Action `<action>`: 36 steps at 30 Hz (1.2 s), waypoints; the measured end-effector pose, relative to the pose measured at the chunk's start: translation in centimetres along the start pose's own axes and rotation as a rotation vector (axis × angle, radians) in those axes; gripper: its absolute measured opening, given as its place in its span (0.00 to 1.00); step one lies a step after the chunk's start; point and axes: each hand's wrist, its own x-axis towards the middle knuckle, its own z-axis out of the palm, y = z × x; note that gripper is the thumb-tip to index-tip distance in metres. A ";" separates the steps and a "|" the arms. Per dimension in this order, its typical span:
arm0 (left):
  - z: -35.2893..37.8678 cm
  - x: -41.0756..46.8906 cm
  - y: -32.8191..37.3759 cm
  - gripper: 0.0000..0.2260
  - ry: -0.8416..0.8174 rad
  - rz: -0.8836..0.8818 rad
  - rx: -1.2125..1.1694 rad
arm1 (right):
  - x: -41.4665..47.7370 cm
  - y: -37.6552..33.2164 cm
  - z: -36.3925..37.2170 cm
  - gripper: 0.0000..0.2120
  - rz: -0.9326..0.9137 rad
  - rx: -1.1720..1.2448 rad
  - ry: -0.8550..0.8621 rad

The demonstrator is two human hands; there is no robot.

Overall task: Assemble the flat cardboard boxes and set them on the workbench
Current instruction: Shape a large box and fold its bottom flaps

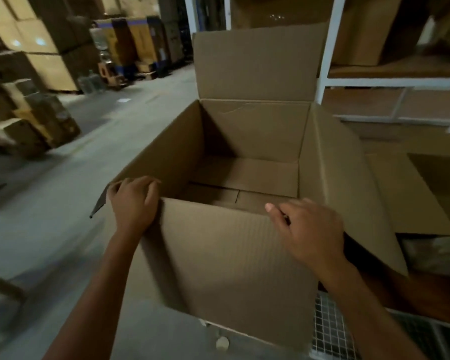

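A large brown cardboard box (244, 141) stands open in front of me, its bottom flaps folded in and its far flap upright. The near flap hangs down towards me. My left hand (134, 201) grips the box's near left corner, fingers curled over the rim. My right hand (309, 229) holds the near right corner where the near flap meets the right flap, thumb along the fold. The right flap splays outward.
A white metal shelf frame (327, 55) with cartons stands behind and right. More cardboard (413, 193) lies at the right. A wire mesh surface (330, 323) shows below the box. Stacked cartons (31, 120) line the concrete aisle (63, 203) on the left.
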 end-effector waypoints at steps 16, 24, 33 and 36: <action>-2.4 -3.4 -2.9 0.19 0.016 0.138 0.004 | -1.3 -3.1 -0.2 0.27 0.127 -0.130 -0.045; -1.2 -0.1 -4.9 0.20 -0.002 0.174 -0.018 | -0.9 -5.9 1.6 0.27 0.211 -0.240 -0.026; -1.2 3.9 -5.5 0.23 -0.245 0.307 0.136 | 2.3 -10.9 2.7 0.24 0.340 -0.374 -0.194; -1.3 3.4 -5.7 0.22 -0.201 0.406 0.101 | 2.3 -14.9 5.1 0.26 0.358 -0.412 -0.127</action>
